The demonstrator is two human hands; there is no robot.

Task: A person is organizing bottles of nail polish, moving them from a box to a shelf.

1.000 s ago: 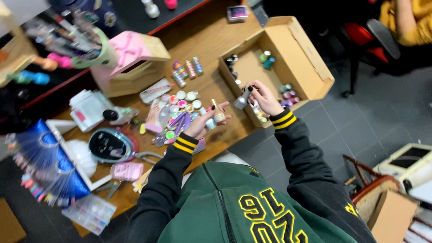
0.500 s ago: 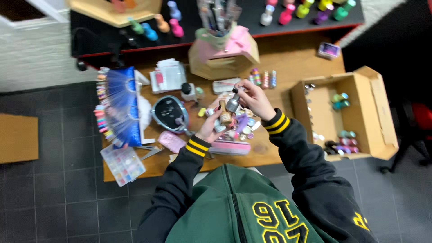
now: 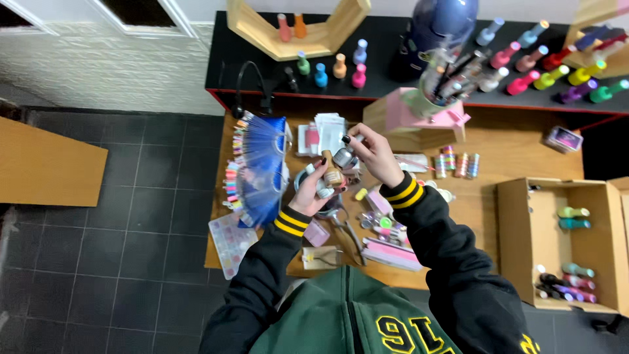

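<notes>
Your left hand (image 3: 313,192) is raised above the wooden counter (image 3: 498,157), its fingers (image 3: 322,172) curled shut around a small tan nail polish bottle (image 3: 333,176) with a rounded body; a white cap or second small item sits low in the same grip, too small to tell apart; your right hand (image 3: 373,152) meets it from above, fingertips pinched closed on a small grey, glossy bottle (image 3: 343,157) held just beside and touching the tan one; dark polish shows on your nails; both sleeves are black cloth with ribbed yellow-striped cuffs (image 3: 293,223), the jacket body green. Directly beneath your hands lies a round dark lamp-like device (image 3: 308,180), mostly hidden; to their left a blue fan of nail colour swatches (image 3: 259,169), thin plastic tips spread in an arc; below that a clear flat plastic compartment case (image 3: 230,241); pink rectangular buffer blocks (image 3: 392,254) and metal nippers (image 3: 346,229) lie near your right cuff. An open corrugated cardboard box (image 3: 517,242) at the right holds several bottles on their sides; a black shelf (image 3: 223,65) behind carries upright bottles in many colours and a pale wooden hexagonal rack (image 3: 249,26).
</notes>
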